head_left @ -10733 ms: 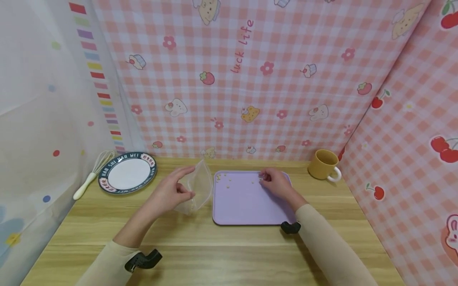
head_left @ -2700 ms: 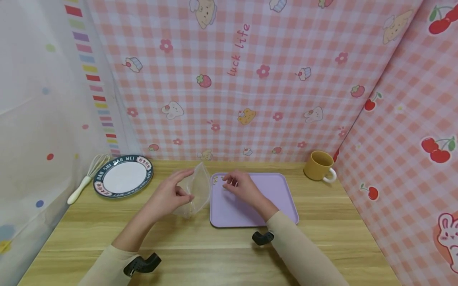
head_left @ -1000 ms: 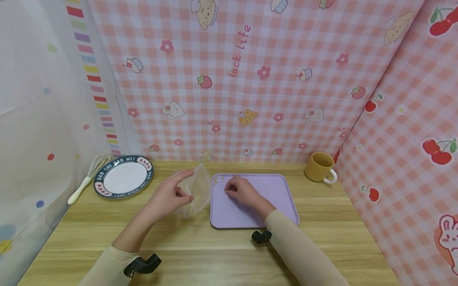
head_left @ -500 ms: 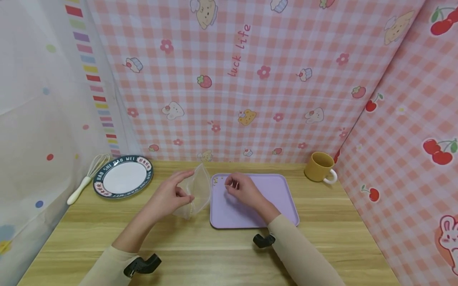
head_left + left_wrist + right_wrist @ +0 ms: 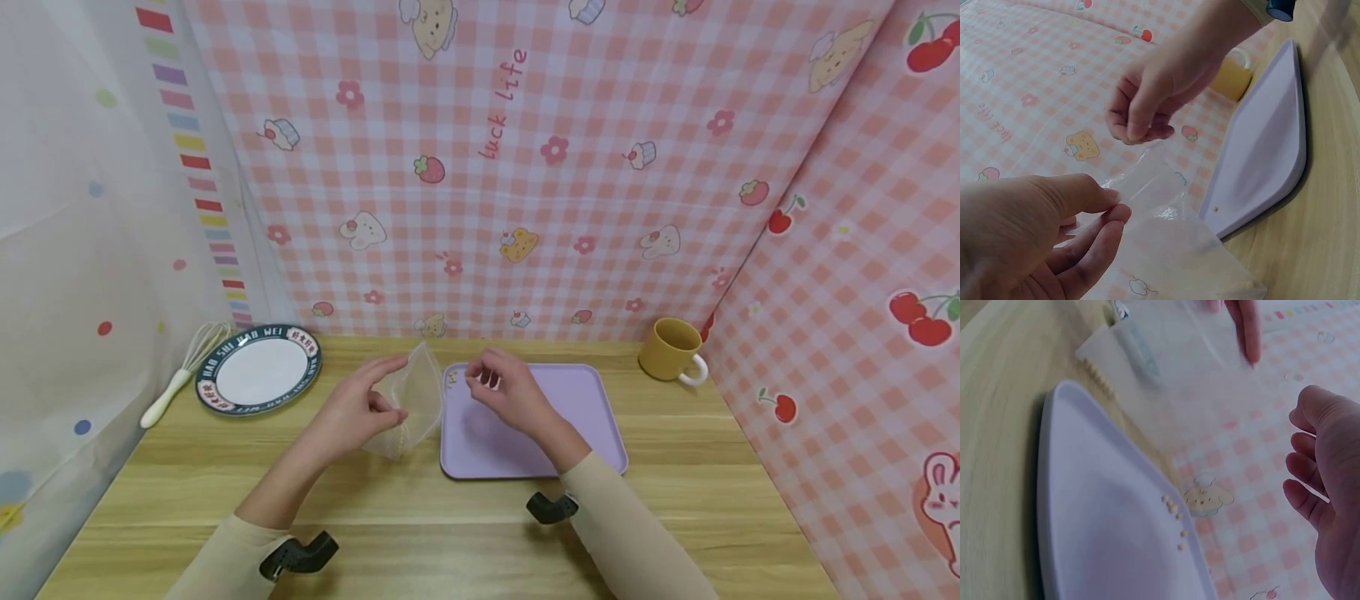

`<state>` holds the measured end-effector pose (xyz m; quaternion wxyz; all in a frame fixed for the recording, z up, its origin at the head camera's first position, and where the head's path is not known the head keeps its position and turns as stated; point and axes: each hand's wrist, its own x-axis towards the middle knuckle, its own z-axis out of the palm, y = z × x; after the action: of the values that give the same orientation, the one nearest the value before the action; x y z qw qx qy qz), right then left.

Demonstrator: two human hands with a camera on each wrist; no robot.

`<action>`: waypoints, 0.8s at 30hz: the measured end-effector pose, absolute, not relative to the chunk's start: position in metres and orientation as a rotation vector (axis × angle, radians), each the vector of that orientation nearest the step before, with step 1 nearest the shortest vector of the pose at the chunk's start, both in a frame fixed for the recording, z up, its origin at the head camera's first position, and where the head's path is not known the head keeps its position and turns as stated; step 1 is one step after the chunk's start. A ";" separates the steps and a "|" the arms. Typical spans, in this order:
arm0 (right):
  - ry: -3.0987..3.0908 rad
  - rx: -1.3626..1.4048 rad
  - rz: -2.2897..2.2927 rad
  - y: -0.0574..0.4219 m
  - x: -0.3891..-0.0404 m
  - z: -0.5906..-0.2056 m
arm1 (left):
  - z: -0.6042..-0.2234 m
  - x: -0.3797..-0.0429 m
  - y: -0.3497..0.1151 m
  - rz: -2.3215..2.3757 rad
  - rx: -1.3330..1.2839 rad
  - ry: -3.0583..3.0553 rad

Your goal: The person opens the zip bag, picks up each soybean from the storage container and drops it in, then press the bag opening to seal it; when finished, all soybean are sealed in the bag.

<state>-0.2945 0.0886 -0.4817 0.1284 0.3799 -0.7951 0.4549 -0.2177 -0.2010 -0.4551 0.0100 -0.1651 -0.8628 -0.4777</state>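
My left hand [image 5: 356,408] pinches a clear plastic zip bag [image 5: 422,392] by its side, holding its mouth spread toward the right. A row of soybeans [image 5: 1099,378] lies along the bag's bottom. My right hand [image 5: 510,392] is raised over the left part of a lilac tray [image 5: 540,442], to the right of the bag's mouth. Its thumb and index fingertip are pinched together, with a yellowish speck, apparently a soybean [image 5: 1137,136], at the tip. Several loose soybeans [image 5: 1172,507] lie in the tray's far left corner.
At the back left, a white plate [image 5: 258,371] with a dark green patterned rim stands beside a whisk [image 5: 180,379]. A mustard mug [image 5: 667,350] with a white handle is at the back right. Checked cloth walls [image 5: 555,200] border the wooden table [image 5: 420,533].
The right hand has picked beans off the tray's right and middle; fewer lie there now. In the last half second it rose from the tray. The left hand keeps its hold on the bag.
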 end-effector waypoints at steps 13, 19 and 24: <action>-2.279 1.185 1.293 0.065 -0.286 -0.463 | -0.452 -0.217 -0.199 -1.515 -0.531 -2.689; -2.286 1.237 1.210 0.053 -0.284 -0.458 | -0.453 -0.218 -0.199 -1.499 -0.544 -2.694; -2.278 1.262 1.172 0.046 -0.283 -0.456 | -0.452 -0.217 -0.199 -1.482 -0.549 -2.701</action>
<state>-0.2827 0.0457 -0.4562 0.1424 0.4374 -0.7896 0.4061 -0.2167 -0.1990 -0.4519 0.0062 -0.1753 -0.8632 -0.4735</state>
